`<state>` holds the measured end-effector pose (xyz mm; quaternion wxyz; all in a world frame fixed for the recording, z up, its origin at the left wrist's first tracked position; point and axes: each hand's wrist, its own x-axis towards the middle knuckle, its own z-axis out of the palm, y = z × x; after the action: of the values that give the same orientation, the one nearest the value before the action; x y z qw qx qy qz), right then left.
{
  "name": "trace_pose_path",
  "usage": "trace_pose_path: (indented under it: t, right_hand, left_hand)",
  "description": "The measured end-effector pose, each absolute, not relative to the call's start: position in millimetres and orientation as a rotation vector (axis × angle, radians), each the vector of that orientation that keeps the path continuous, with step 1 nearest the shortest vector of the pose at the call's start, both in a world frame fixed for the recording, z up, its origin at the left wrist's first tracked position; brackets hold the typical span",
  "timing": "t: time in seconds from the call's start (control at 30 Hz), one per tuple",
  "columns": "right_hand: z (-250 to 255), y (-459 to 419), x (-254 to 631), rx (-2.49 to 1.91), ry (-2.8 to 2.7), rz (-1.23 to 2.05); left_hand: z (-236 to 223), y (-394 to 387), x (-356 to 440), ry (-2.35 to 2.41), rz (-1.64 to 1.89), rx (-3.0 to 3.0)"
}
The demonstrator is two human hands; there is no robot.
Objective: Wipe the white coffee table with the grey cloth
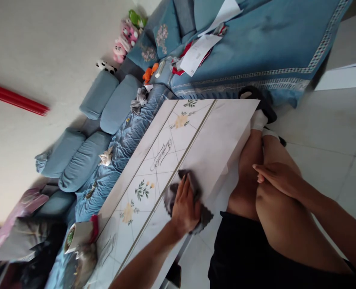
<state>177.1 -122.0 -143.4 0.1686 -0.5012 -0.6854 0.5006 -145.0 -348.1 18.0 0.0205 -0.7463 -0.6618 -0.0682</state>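
My head camera looks forward and down from above, close over the table (214,136) and my legs (274,208)

Place was a home, prob. a living rm: long blue sofa (98,94) w/ matching cushions & a blue quilted cover (256,44), stuffed toys (126,40) sat against the wall, loose papers (198,54) lay on the cover, low floral-patterned bench (216,136) stood in front, white tile floor (322,132) ran beneath.
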Motion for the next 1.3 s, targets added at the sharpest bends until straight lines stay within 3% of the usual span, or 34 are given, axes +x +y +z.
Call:
trace_pose_path:
  t: [0.17,0.3,0.43,0.67,0.77,0.87,1.13,1.23,1.3]
  right_hand:
    - [-136,-127,176,-1.352,-1.968,1.485]
    - [-114,-142,174,-1.296,-1.998,1.414]
    - [-107,-148,171,-1.318,-1.967,1.399]
    - [-126,-142,172,-1.347,-1.877,1.460]
    - [-128,-139,174,-1.350,-1.884,1.475]
    - [-128,-134,175,-1.375,-1.913,1.488]
    - [-139,-130,180,-1.390,-1.872,1.518]
    - [-139,-137,177,-1.349,-1.878,1.492]
    - [-136,-142,174,-1.337,-1.891,1.470]
  left_hand:
    - [16,-166,-112,-2.045,-0.266,-2.388]
    - [21,-116,-97,-1.994,-0.273,-2.461]
    - [23,-191,-121,-1.838,-0.324,-2.632]
    - [31,-439,-197,-1.887,-0.409,-2.579]
    - [32,-473,-204,-1.950,-0.350,-2.496]
    - [30,-427,-192,-1.987,-0.341,-2.450]
    - [10,-133,-145,-2.135,-0.374,-2.238]
    - [12,-93,-132,-2.152,-0.439,-2.211]
    - [14,-109,-130,-2.152,-0.456,-2.208]
